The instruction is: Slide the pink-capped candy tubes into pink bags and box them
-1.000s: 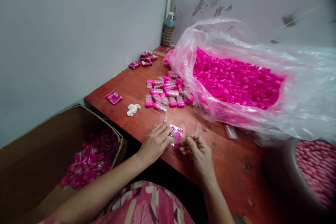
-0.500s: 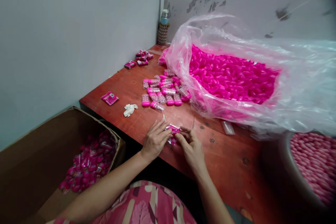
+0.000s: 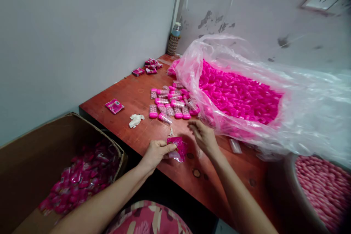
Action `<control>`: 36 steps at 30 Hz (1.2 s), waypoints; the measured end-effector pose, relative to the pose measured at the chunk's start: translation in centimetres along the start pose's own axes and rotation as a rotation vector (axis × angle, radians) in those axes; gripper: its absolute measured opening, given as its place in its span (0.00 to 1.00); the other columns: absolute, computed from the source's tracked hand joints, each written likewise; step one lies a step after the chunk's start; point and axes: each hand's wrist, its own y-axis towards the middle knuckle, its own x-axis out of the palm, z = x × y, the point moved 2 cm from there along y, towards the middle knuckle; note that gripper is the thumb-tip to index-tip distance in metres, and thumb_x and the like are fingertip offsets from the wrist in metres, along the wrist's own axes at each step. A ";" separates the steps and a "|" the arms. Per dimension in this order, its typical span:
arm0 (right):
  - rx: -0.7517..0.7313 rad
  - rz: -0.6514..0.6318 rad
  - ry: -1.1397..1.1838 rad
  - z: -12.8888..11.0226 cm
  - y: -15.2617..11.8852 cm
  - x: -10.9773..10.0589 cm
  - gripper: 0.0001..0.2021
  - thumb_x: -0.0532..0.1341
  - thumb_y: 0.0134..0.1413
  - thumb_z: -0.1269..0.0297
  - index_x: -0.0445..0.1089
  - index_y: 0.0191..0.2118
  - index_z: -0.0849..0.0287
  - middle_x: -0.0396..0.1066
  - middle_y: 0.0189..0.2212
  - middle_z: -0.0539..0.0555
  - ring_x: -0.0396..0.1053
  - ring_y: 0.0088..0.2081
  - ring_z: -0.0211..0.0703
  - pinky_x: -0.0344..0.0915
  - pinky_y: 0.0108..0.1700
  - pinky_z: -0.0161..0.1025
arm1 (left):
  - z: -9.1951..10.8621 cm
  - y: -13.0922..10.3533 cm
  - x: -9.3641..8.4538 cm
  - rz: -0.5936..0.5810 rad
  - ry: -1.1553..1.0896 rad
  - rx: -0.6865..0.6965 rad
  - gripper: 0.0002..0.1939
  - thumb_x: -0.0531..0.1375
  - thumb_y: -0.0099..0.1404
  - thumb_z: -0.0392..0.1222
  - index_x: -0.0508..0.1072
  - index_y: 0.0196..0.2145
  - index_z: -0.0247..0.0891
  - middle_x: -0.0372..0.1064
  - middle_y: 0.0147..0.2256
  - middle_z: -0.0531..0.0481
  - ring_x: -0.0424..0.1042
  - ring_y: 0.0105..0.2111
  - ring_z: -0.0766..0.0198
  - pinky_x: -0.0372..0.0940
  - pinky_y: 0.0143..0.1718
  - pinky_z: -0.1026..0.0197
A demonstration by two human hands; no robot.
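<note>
My left hand [image 3: 159,152] pinches a flat pink printed packet [image 3: 178,148] with clear edges between thumb and fingers, above the table's near edge. My right hand [image 3: 204,136] is raised to the right of the packet, fingers loosely bent and apart, with nothing visible in them. Just beyond it lies a cluster of small clear bottles with pink caps [image 3: 178,113], filled with round pale-pink pieces. The nearest one, a tilted bottle [image 3: 165,118], lies on its side. A small whitish scrap [image 3: 171,132] rests between the packet and the bottles.
A clear plastic bag [image 3: 189,69] full of pink caps [image 3: 238,91] covers the right rear. A tub [image 3: 292,175] of pink pieces stands at right. Packets [image 3: 79,175] fill part of a cardboard box [image 3: 27,142]. A crumpled tissue [image 3: 136,120] and a single packet [image 3: 114,106] lie left.
My right hand has let go of the packet and moved up and right toward the bottles. The packet is now lifted in my left hand alone. The view has shifted slightly.
</note>
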 end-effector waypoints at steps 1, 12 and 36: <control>-0.099 0.021 -0.221 0.7 1.6 -0.5 0.11 0.51 0.55 0.68 0.68 0.41 0.58 0.71 0.37 0.57 0.67 0.39 0.48 0.62 0.40 0.44 | -0.1 0.0 -0.2 0.027 -0.005 -0.004 0.14 0.65 0.46 0.45 0.75 0.24 0.29 0.71 0.22 0.46 0.70 0.21 0.65 0.65 0.25 0.65; -0.713 -0.434 -0.902 4.0 8.9 -0.2 0.19 0.49 0.56 0.74 0.59 0.53 0.60 0.57 0.55 0.57 0.46 0.58 0.50 0.44 0.55 0.49 | 0.4 -0.2 -2.0 0.190 -0.345 -0.098 0.11 0.67 0.46 0.40 0.72 0.23 0.29 0.70 0.21 0.47 0.68 0.19 0.69 0.65 0.21 0.69; 0.424 0.026 0.615 -4.6 -10.5 5.7 0.13 0.52 0.54 0.52 0.62 0.34 0.58 0.69 0.25 0.50 0.67 0.20 0.37 0.67 0.21 0.34 | -0.3 0.8 0.0 0.226 -0.701 -0.138 0.05 0.62 0.54 0.36 0.69 0.29 0.32 0.70 0.23 0.49 0.71 0.23 0.65 0.69 0.25 0.64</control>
